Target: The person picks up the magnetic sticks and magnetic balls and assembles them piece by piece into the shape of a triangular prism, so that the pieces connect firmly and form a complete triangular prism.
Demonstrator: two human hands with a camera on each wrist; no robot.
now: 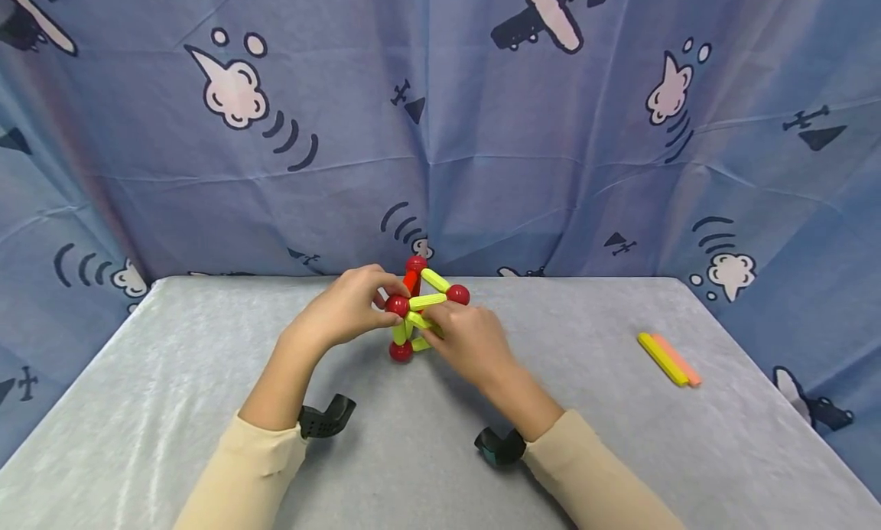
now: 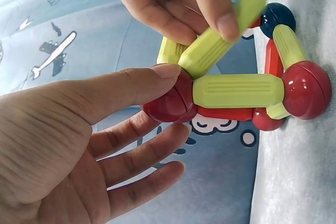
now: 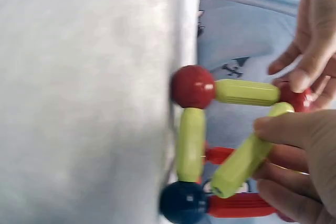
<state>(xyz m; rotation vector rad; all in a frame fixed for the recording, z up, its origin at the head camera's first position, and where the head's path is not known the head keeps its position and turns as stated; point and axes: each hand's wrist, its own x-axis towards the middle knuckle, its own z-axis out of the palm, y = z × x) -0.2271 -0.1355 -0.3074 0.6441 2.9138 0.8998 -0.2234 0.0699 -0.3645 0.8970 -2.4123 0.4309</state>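
A frame of magnetic rods and balls stands on the table, with yellow-green and red rods between its balls. My left hand (image 1: 344,310) holds the red ball (image 2: 167,97) at an upper corner, its thumb on top in the left wrist view. With thumb and fingers my right hand (image 1: 475,343) pinches a yellow-green rod (image 3: 245,162). One end of that rod meets the held ball; its other end is free, slanting toward a blue ball (image 3: 184,203) low on the frame. A lower red ball (image 1: 401,352) rests on the table below the held one.
One yellow stick (image 1: 662,359) and one orange stick (image 1: 681,363) lie side by side at the right of the grey-white table (image 1: 206,408). A blue patterned curtain (image 1: 468,132) hangs behind the table's back edge.
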